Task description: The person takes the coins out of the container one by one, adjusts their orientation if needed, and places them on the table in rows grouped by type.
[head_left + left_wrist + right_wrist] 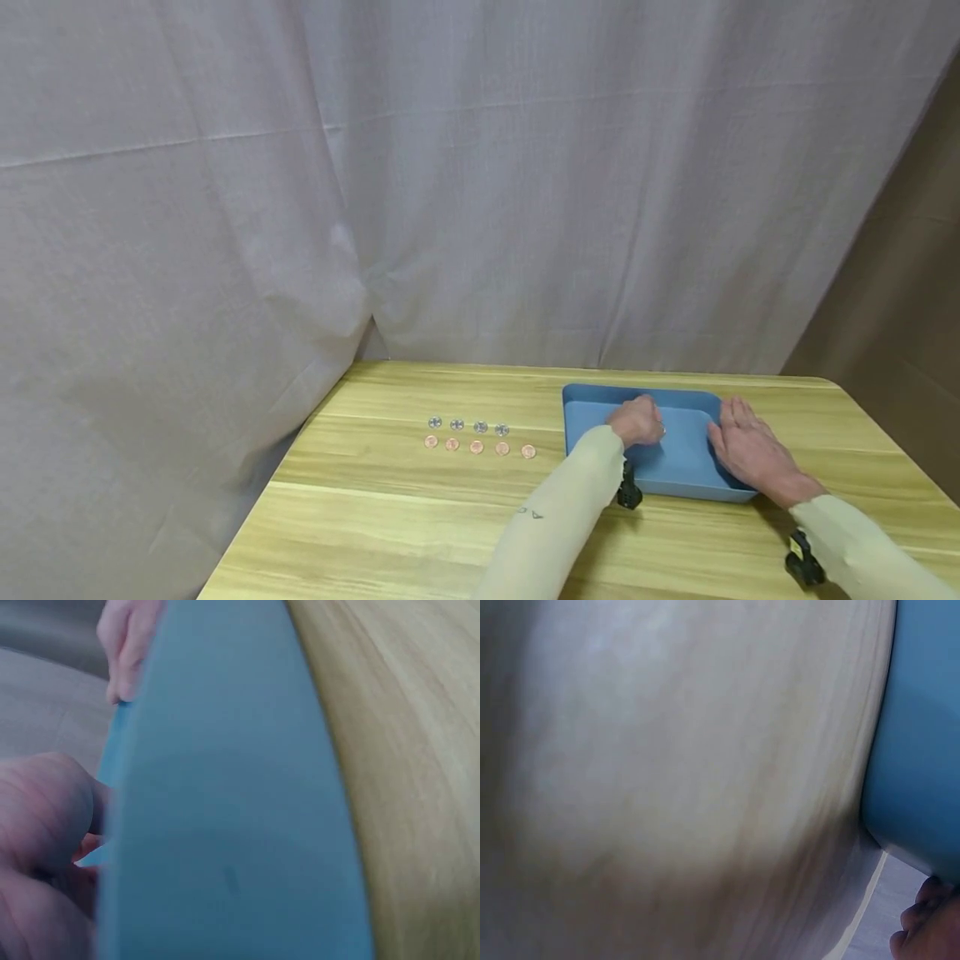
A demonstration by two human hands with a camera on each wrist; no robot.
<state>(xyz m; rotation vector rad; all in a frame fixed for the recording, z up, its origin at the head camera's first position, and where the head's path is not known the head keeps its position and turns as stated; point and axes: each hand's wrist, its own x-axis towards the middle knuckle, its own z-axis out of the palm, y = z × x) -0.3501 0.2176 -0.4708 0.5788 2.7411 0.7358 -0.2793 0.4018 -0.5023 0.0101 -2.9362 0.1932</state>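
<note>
A shallow blue tray (682,442) lies on the wooden table. My left hand (636,419) reaches over its near wall, fingers curled low inside it. In the left wrist view the tray's wall (232,787) hides those fingertips, and I cannot tell whether they pinch anything. My right hand (753,446) holds the tray's right rim, thumb on the inner side and fingers along the outside. The right wrist view catches its curled fingers (930,922) by the tray's corner. Left of the tray, several silver coins (481,427) form a row behind a row of several copper coins (477,447).
The wooden table (360,517) extends left and in front of the tray. Grey cloth (510,208) hangs behind it and along the left side; a brown drape (900,275) is at the right. Each sleeve carries a black wrist camera (628,487).
</note>
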